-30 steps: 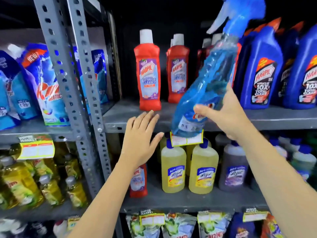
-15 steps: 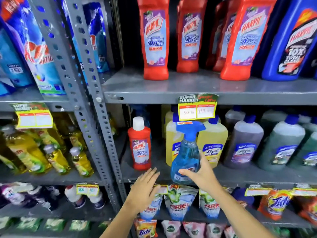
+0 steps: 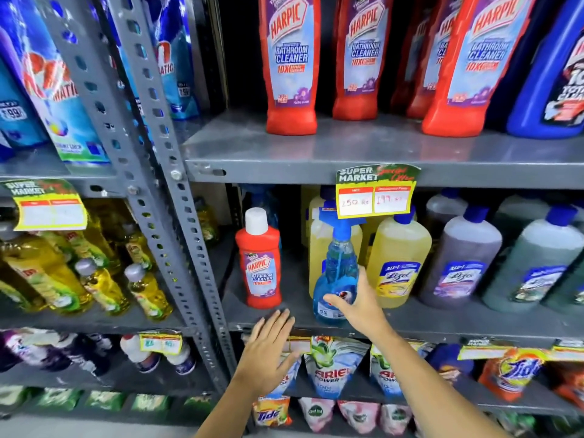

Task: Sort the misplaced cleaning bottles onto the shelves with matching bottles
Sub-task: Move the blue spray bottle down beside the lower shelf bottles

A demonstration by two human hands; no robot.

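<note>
Right hand (image 3: 363, 306) is wrapped around the lower body of the blue spray bottle (image 3: 335, 276), fingers (image 3: 336, 301) curled across its label, thumb side up by the shoulder. The bottle stands upright at the near edge of the middle shelf (image 3: 442, 324), long axis vertical, trigger head up under the price tag (image 3: 376, 192), directly in front of the yellow floor-cleaner bottles (image 3: 399, 260). Whether its base is resting on the shelf or just above it, I cannot tell.

Now the one that matters: the small red Harpic bottle (image 3: 260, 263) stands upright just to the left of the spray bottle, alone among the yellow and grey ones, while its matching big red Harpic bottles (image 3: 292, 64) line the shelf directly above. The left hand (image 3: 268, 352) is flat and empty, fingers spread loose, hovering at the shelf lip right below that red bottle. So the bottle lies up and slightly far from those fingertips, and the left hand is plainly the nearer one. My read: a short reach up and in, a grip round its body, then a straight lift to the upper shelf.
</note>
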